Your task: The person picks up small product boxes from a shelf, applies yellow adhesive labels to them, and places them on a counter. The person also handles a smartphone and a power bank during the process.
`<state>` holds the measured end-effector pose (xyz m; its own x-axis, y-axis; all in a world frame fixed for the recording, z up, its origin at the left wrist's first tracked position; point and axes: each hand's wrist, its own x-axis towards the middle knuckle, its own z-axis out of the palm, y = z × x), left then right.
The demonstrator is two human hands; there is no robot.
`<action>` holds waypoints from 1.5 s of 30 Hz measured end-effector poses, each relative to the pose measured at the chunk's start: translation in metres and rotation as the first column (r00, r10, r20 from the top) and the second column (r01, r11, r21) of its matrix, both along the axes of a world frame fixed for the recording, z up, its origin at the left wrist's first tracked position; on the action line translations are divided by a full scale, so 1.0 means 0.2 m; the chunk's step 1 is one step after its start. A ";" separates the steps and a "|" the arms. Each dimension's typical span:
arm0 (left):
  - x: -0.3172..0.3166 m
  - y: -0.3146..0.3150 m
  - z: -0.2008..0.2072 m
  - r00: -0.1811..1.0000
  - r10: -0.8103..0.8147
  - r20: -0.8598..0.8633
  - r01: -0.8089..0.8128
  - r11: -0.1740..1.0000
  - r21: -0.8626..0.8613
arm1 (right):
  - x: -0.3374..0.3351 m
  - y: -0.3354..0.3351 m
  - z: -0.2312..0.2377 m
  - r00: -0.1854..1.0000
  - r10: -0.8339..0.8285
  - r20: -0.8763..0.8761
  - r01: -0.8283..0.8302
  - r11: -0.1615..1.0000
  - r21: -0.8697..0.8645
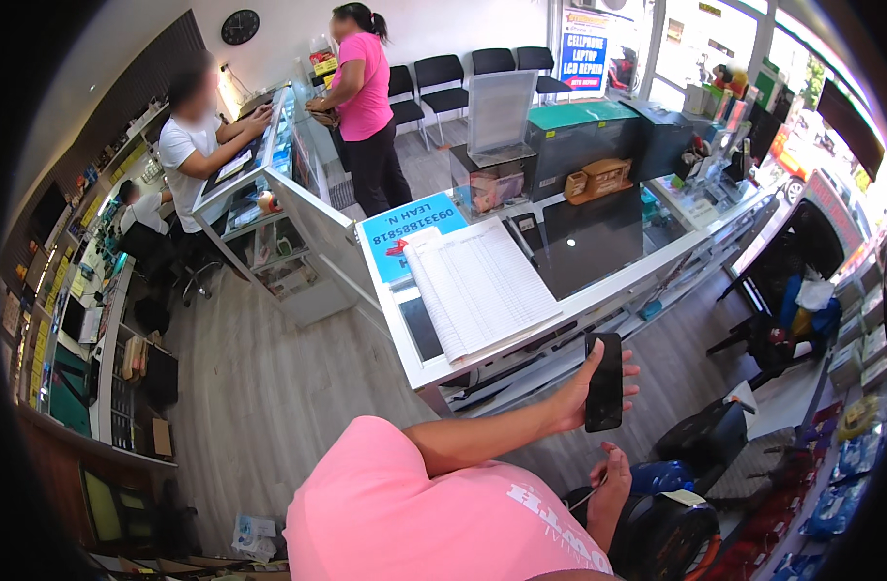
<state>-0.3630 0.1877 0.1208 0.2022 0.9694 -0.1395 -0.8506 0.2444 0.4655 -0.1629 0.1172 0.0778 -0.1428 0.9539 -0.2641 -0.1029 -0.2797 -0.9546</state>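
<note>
Holding a dark phone in the left hand, face up in the air just off the near edge of the desk. Thumb lies along the phone's left side, fingers are spread and poke out past the right side, palm under it. Right hand is lower, fingers curled, a thin rod-like item by it; can't tell if it's pinched.

Handling, judged by look: phone likely light, stiff, slick on the glossy face, fragile if dropped. Best hold: both long edges, thumb one side, fingertips the other, pressure off the glass.

Surface: white-framed desk with a glass top, probably slippery. On it: ruled sheets partly over a blue card, brown wooden holder, green-topped case.

Room: shop interior, grey wood-look floor, black chairs along the back wall, round clock. Person in pink stands across another glass desk from a person in white. Bright daylight at right.
</note>
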 end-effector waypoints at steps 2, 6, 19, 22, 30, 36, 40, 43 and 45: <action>0.02 0.01 0.02 1.000 -0.001 0.023 0.000 1.000 0.026 | -0.05 0.00 0.02 0.993 -0.014 -0.120 0.015 1.000 0.011; 0.08 0.01 0.04 0.995 -0.040 0.096 0.035 0.998 0.051 | -0.11 0.01 0.05 0.963 -0.015 -0.268 0.026 0.999 0.037; 0.12 0.04 0.11 0.991 -0.036 0.132 0.011 0.983 0.182 | -0.14 -0.01 0.06 0.940 -0.110 -0.322 0.152 0.982 0.109; 0.13 0.02 0.11 0.995 0.007 0.095 -0.026 0.981 0.193 | -0.15 0.00 0.07 0.943 -0.039 -0.330 0.098 0.981 0.166; 0.10 0.03 0.17 0.983 0.034 0.181 -0.062 0.987 0.150 | -0.20 -0.01 0.07 0.947 -0.030 -0.321 0.087 0.983 0.165; 0.07 0.03 0.18 0.976 0.043 0.215 -0.076 0.986 0.148 | -0.22 0.01 0.06 0.939 -0.013 -0.343 0.073 0.984 0.163; 0.06 0.04 0.18 0.971 0.045 0.234 -0.087 0.982 0.170 | -0.26 0.01 0.10 0.949 -0.036 -0.313 0.086 0.986 0.146; 0.03 0.04 0.16 0.971 0.038 0.238 -0.089 0.974 0.208 | -0.28 0.01 0.10 0.960 0.009 -0.280 0.052 0.977 0.209; 0.03 0.04 0.16 0.978 0.021 0.208 -0.070 0.970 0.233 | -0.26 0.01 0.09 0.969 0.004 -0.248 0.055 0.972 0.229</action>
<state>-0.3577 0.1958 0.1536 0.1572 0.9782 0.1356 -0.9405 0.1064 0.3227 -0.2149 0.1191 0.0958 -0.1499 0.9887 0.0052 -0.3460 -0.0476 -0.9370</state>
